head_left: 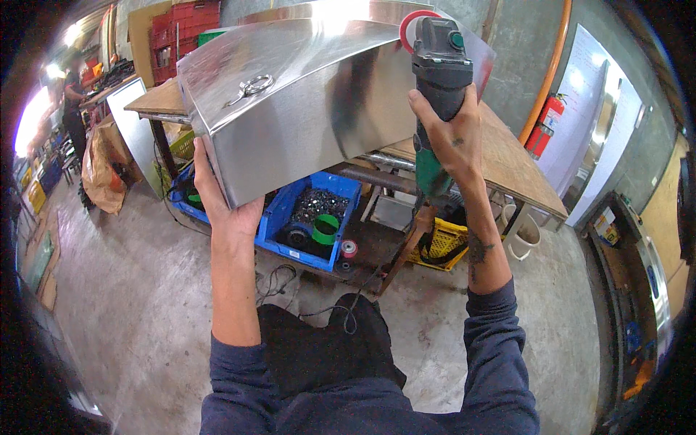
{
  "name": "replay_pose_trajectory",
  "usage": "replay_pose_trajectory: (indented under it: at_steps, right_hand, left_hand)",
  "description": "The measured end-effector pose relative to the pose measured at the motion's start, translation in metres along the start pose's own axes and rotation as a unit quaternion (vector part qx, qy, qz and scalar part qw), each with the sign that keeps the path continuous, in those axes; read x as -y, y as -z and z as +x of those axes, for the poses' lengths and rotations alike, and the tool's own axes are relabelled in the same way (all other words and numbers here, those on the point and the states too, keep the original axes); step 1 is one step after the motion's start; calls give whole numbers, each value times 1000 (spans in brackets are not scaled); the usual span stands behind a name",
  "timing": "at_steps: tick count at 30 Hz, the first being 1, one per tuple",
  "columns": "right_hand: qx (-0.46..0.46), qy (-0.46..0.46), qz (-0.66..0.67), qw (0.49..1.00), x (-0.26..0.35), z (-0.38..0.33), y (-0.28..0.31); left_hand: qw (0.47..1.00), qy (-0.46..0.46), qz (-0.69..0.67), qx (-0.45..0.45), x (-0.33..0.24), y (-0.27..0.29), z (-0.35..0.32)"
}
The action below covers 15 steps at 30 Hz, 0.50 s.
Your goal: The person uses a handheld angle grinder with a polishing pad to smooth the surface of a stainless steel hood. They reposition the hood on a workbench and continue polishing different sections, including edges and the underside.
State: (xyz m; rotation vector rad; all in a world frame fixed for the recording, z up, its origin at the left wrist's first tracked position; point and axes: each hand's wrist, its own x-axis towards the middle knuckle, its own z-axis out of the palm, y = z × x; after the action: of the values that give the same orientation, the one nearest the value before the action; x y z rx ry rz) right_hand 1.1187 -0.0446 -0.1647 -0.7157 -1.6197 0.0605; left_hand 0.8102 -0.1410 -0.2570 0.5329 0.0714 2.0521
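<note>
A large, shiny sheet-metal box (312,119) with a curved top and a ring pull (255,86) is tilted over the near edge of the workbench. My left hand (221,199) grips its lower near-left corner, fingers along the side and thumb under the bottom edge. In my right hand (455,141) is a black-and-green angle grinder (442,69), held upright with its head up. The red-rimmed disc (407,32) of the grinder is at the box's far right end; whether it touches the metal I cannot tell.
Beneath the wooden workbench (518,163), a blue bin (348,190) holds small dark parts and a green ring. Cables (279,283) lie on the floor by my legs. A yellow crate (442,246) and white bucket (523,238) stand right. Another person (74,94) stands far left.
</note>
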Motion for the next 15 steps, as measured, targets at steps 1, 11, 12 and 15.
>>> replay_pose_trajectory:
  at_steps: [1,11,12,15]
  right_hand:
    - [2,-2,-1,1000,2,-1,0]
    - [12,-9,5,1000,12,-8,-2]
    - [15,-14,6,1000,14,-9,-2]
    - [23,-25,8,999,18,-10,-3]
  left_hand:
    - [1000,-1,2,-2,1,-2,-1]
    - [996,23,-25,77,-3,13,5]
    - [996,28,-28,82,-3,15,6]
    - [995,33,-28,86,-4,18,9]
